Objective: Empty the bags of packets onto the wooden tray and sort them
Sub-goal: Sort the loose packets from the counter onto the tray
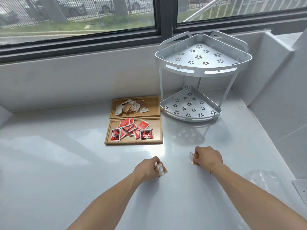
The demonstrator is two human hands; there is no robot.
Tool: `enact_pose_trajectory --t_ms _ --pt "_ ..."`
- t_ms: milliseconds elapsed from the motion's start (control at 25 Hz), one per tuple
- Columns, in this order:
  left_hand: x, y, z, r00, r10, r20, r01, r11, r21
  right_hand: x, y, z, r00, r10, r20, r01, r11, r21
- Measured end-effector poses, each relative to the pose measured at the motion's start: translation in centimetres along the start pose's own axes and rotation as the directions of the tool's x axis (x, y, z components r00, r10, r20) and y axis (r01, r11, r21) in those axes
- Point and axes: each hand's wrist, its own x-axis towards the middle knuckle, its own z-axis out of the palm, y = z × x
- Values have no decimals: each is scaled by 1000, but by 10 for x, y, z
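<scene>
Two wooden trays lie side by side on the white counter. The far tray (154, 103) holds a pile of brown-and-white packets (131, 106). The near tray (157, 130) holds several red packets (132, 130). My left hand (146, 168) rests low on the counter, closed on a brown-and-white packet (160, 169). My right hand (207, 157) is closed on another brown-and-white packet (192, 157), also down at the counter. Both hands are in front of the trays, apart from them.
A two-tier silver corner rack (202, 70) stands right of the trays, against the wall. A crumpled clear plastic bag (264, 178) lies on the counter at the right. White walls bound the counter at the back and right, under a window.
</scene>
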Motion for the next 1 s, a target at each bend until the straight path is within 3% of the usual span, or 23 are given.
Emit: enact_pose_trajectory --t_ms 400,1000 --pt "-3 -111 -99 994 -72 -81 70 997 -18 35 -108 -24 977 -157 142 133 977 168" --pt "86 -138 -248 971 41 -236 -22 996 85 141 -196 -117 983 -182 1 180 974 138"
